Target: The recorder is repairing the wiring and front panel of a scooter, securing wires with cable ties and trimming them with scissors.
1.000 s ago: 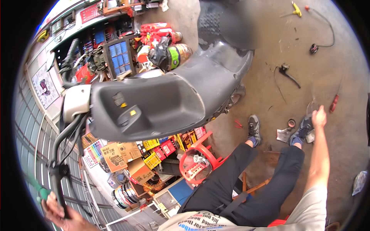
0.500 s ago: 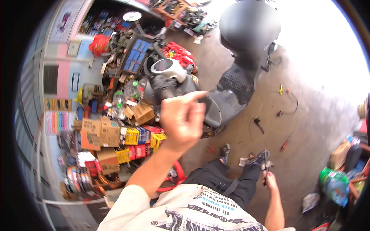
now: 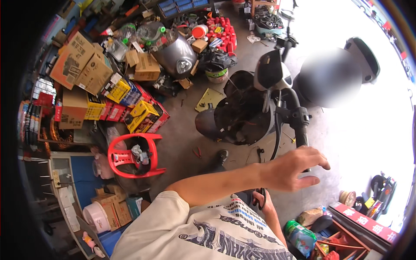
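My left hand (image 3: 299, 167) reaches across to the right, palm down, fingers apart, holding nothing. It overlaps the end of the scooter's black handlebar grip (image 3: 302, 134); whether it touches I cannot tell. The scooter's front (image 3: 251, 123) has its casing off, with a dark hollow and loose cables showing. Below my left forearm, my right hand (image 3: 269, 206) is closed around a dark tool with a loop-like handle (image 3: 259, 198), partly hidden by the forearm. A round blur covers part of the scooter near its mirror (image 3: 366, 58).
A red plastic chair (image 3: 119, 157) stands at the left beside stacked cardboard boxes (image 3: 84, 65). Behind lie a grey body panel (image 3: 177, 54), red bottles (image 3: 223, 32) and a bucket (image 3: 216, 76). A green plastic package (image 3: 299, 237) and a wooden rack sit at lower right.
The view has shifted, bringing the scooter's handlebar to the right of centre. My left hand has gone from loosely curled to fingers apart. My right hand keeps hold of the dark tool.
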{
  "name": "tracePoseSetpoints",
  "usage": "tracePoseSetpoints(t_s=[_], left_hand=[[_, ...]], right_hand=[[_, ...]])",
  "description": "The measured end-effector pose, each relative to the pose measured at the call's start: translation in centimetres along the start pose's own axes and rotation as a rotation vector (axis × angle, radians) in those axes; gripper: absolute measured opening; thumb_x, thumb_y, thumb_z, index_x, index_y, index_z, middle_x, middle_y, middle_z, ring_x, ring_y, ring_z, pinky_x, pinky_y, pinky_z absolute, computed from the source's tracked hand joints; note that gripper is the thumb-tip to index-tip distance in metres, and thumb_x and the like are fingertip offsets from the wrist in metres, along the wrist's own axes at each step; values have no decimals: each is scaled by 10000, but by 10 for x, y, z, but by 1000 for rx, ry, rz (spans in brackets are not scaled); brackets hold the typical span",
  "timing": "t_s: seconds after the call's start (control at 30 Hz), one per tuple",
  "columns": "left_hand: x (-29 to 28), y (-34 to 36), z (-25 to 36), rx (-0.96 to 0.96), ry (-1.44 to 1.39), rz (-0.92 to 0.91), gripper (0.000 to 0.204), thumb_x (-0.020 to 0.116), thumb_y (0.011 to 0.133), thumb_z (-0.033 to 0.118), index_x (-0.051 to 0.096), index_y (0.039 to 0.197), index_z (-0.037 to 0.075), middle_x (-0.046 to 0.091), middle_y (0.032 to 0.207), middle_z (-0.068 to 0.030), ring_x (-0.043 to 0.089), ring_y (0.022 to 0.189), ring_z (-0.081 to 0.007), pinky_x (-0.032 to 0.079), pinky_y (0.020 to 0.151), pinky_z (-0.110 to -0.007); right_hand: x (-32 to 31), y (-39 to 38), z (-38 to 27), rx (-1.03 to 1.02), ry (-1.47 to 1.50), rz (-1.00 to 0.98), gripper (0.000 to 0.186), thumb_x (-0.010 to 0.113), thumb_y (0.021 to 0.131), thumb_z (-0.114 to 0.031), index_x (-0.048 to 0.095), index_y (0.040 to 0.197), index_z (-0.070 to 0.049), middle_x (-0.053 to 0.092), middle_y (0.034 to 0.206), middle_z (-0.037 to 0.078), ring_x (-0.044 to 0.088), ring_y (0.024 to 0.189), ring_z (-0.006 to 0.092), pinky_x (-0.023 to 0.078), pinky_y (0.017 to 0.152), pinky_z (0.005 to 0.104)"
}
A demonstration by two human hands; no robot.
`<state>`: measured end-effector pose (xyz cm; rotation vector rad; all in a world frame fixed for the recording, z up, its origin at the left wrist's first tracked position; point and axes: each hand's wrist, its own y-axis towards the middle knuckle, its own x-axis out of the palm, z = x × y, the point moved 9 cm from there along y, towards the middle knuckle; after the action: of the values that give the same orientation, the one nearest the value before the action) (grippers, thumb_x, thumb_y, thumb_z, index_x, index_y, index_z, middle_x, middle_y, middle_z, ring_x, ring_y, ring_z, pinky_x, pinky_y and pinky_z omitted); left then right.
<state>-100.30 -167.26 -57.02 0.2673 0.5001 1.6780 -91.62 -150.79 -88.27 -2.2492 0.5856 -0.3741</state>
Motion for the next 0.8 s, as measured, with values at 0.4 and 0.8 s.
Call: tracePoseSetpoints(t_s=[0.4, 0.8], left_hand=[[-293, -192, -245, -649, 123, 833, 215, 594, 903, 131, 616, 1056, -19, 675, 942, -92, 642, 852, -153, 505, 772, -287], [-292, -131, -333, -805, 180, 576, 275, 707, 791, 196, 676, 982, 0, 705, 871, -156, 686, 847, -296, 512, 766, -378]], right_hand=[[130, 69, -137, -4, 27, -101, 216, 568, 846, -255, 532, 764, -58, 547, 628, 52, 544, 580, 142, 418, 547, 277], [161, 157, -202, 16, 542, 72, 151, 567, 832, -221, 530, 831, -74, 506, 703, 50, 492, 587, 172, 399, 543, 328]])
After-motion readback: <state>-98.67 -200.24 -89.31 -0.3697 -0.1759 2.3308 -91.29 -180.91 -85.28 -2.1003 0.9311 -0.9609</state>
